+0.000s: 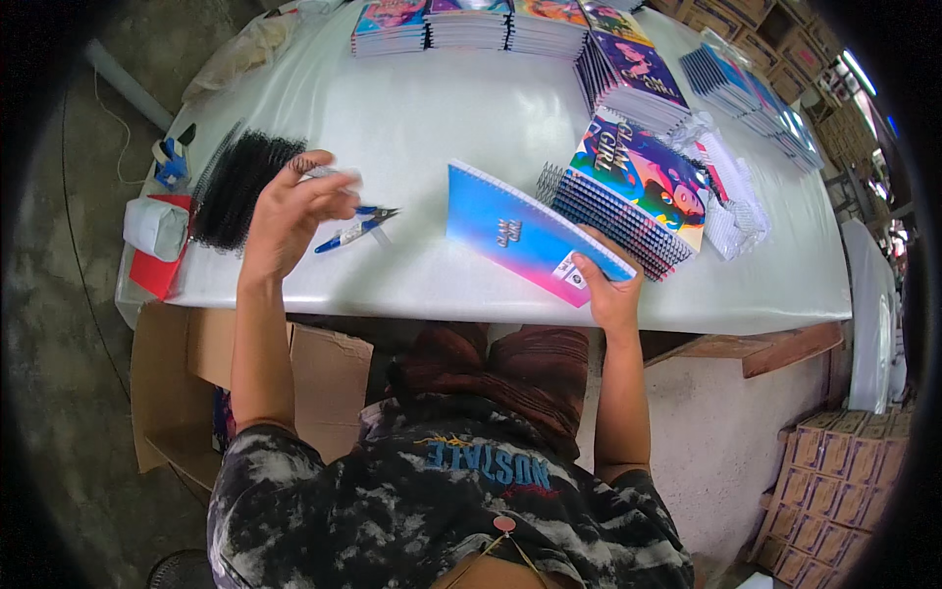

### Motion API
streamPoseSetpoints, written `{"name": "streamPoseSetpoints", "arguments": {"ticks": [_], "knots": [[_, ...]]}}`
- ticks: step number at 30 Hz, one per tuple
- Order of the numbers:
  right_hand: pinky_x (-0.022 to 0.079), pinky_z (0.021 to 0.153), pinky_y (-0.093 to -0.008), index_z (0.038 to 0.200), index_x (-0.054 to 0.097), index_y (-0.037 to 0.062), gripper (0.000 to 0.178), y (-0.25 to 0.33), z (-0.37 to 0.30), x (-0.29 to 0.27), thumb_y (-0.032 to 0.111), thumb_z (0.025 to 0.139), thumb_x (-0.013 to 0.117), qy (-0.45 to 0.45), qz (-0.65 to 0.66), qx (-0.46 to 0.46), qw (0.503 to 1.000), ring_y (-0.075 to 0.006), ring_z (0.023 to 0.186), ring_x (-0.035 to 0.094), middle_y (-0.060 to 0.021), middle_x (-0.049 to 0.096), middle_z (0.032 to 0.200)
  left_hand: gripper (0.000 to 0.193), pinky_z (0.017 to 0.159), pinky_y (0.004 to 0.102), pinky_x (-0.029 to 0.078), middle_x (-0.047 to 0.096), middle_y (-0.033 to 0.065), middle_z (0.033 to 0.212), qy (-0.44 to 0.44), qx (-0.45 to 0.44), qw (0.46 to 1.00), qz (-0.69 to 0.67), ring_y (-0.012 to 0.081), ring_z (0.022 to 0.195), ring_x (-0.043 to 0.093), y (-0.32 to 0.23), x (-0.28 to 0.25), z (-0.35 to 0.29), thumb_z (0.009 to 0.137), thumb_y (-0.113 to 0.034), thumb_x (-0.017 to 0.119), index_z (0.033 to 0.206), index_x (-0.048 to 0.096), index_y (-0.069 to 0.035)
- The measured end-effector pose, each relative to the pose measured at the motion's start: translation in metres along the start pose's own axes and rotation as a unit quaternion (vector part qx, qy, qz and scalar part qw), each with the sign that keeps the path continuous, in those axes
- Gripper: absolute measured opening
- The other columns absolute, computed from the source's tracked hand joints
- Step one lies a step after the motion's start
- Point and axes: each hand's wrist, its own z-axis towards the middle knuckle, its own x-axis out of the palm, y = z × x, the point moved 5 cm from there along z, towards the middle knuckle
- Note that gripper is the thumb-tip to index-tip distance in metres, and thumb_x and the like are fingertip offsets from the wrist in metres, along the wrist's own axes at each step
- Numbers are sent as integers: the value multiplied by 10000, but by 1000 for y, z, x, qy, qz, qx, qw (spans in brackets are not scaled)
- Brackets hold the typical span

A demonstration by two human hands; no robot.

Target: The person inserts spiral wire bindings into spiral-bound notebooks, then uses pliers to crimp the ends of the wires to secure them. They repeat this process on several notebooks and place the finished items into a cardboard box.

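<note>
My right hand (613, 285) grips a blue-and-pink notebook (510, 231) by its near right corner, thumb on top. The notebook is tilted above the table, its punched edge facing away from me. Raised at the left, my left hand (299, 206) has bent fingers, partly smeared by motion. Dark loops of a black binding coil (303, 165) show at those fingers; the rest of the coil is hidden. Just behind that hand lies a pile of black binding coils (240, 187). Blue-handled pliers (355, 229) rest on the table between my hands.
Right of the held notebook stands a stack of coil-bound notebooks (638, 182), beside crumpled white wrapping (741, 201). More notebook stacks (471, 29) line the far side. A blue tape dispenser (172, 162) and a white packet (155, 228) sit at the left edge. An open cardboard box (329, 368) is below.
</note>
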Motion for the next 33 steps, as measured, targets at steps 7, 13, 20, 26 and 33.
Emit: {"name": "streamPoseSetpoints", "arguments": {"ticks": [7,13,20,26,33], "knots": [[456,754,-219,1093,594,-51,287,3,0,-5,-24,809,619,-24,-24,4,999,-77,828,561,-62,642,955,282,586,210,334,404,-17,666,-61,78,957,274,69,621,379,0,62,31,956,-277,447,857,519,-23],[450,732,-205,1100,591,-53,292,3,-1,-5,-23,811,617,-20,-33,19,999,-70,812,555,-53,642,936,334,540,215,297,369,-36,660,23,-4,942,334,60,600,306,31,74,51,964,-339,418,839,524,-49],[442,695,-190,1107,587,-54,291,5,-1,-4,-24,818,610,-23,-19,4,1000,-65,780,547,-53,643,934,383,493,206,252,340,-53,600,19,-22,961,276,43,541,278,37,71,53,960,-373,409,775,509,-53],[455,742,-208,1067,620,-43,252,5,-3,-5,-27,816,605,1,-31,1,1000,-82,812,573,-84,661,954,415,437,211,210,280,-75,515,30,-187,970,154,42,469,242,39,74,59,950,-405,411,709,487,-76],[458,717,-223,1038,638,-38,223,12,0,-2,-12,819,606,31,-46,-51,997,-87,769,567,-85,665,948,295,503,187,323,453,-33,607,74,-158,973,151,61,527,375,28,65,77,905,-335,535,792,536,-62]]}}
